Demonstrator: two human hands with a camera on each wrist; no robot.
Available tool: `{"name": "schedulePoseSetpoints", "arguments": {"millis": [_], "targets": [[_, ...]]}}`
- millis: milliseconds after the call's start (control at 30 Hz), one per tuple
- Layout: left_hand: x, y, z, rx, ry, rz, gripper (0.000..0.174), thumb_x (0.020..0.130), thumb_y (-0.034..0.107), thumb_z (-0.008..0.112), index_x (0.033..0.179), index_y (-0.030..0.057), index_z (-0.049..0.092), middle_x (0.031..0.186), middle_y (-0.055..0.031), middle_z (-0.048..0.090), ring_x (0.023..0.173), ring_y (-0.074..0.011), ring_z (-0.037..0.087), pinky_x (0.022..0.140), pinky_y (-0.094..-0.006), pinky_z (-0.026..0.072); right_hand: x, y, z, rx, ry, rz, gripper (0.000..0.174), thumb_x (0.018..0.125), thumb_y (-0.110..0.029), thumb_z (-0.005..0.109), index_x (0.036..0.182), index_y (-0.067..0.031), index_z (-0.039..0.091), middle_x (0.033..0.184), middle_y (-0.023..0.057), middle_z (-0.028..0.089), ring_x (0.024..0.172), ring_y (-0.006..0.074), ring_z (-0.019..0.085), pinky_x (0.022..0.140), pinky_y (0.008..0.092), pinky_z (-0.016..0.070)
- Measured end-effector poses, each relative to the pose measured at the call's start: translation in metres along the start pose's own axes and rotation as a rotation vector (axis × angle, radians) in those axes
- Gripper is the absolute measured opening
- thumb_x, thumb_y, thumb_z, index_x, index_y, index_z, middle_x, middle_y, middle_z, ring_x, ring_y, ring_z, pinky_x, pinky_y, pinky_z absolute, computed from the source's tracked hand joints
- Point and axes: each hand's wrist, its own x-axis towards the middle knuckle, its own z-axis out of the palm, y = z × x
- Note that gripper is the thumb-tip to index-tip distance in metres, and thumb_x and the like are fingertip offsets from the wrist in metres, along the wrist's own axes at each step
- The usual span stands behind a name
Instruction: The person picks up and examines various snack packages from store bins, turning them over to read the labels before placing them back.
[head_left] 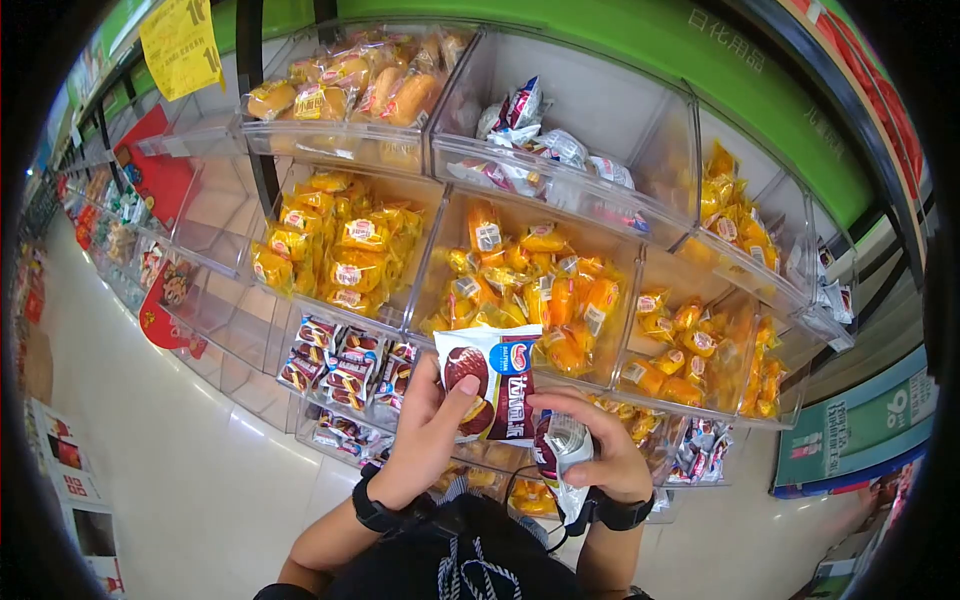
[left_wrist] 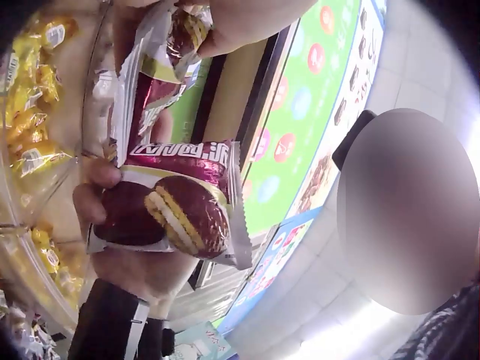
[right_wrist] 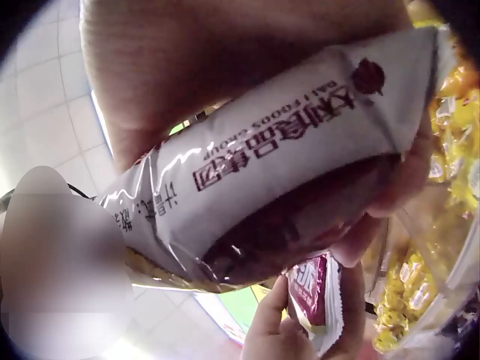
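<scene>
My left hand grips a white and maroon chocolate pie packet, thumb across its front and its printed face up. Just to the right, my right hand holds a second chocolate pie packet, turned so that its silvery side faces up in the head view. The right index fingertip is right at the edge of the left packet. From the left wrist, the right hand's packet shows a cut pie with cream filling. Close up in the right wrist view, the packet has white sides with maroon lettering, partly covered by fingers.
Clear plastic shelf bins surround the hands. Yellow-wrapped buns fill the middle ones, bread rolls the upper left. White packets lie in the top bin. Below left are more maroon pie packets. A green sign stands right.
</scene>
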Motion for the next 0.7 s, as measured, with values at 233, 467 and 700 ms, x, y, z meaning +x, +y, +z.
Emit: {"name": "schedulePoseSetpoints", "arguments": {"millis": [233,467,700], "targets": [[-0.008,-0.003,0.002,0.015,0.023,0.009,0.016,0.084,0.011,0.048,0.095,0.0008,0.044,0.092,-0.0047,0.053,0.083,-0.0062,0.047,0.073,-0.0213,0.0396,-0.006,0.007,-0.002,-0.016,-0.028,-0.032,0.072,0.055,-0.044,0.066,0.108,0.0021,0.049,0.115,0.0143,0.042,0.11,0.0245,0.038,0.095,0.0331,0.0229],[-0.013,-0.003,0.008,-0.151,0.115,0.013,0.023,0.083,0.011,0.049,0.103,-0.0001,0.043,0.095,-0.0047,0.053,0.085,-0.0084,0.05,0.077,-0.023,0.0394,-0.016,0.021,-0.016,-0.038,-0.203,-0.069,0.064,0.059,-0.032,0.068,0.112,-0.002,0.048,0.119,0.0133,0.04,0.115,0.0247,0.032,0.097,0.0336,0.0182],[-0.019,-0.014,0.021,-0.232,0.139,0.041,0.04,0.073,-0.005,0.057,0.107,0.0002,0.037,0.1,-0.0096,0.052,0.092,-0.0144,0.052,0.08,-0.0279,0.0423,-0.021,0.024,0.001,0.161,-0.075,-0.044,0.071,0.059,-0.036,0.068,0.116,0.0003,0.043,0.115,0.011,0.044,0.111,0.02,0.038,0.095,0.0298,0.0233]]}}
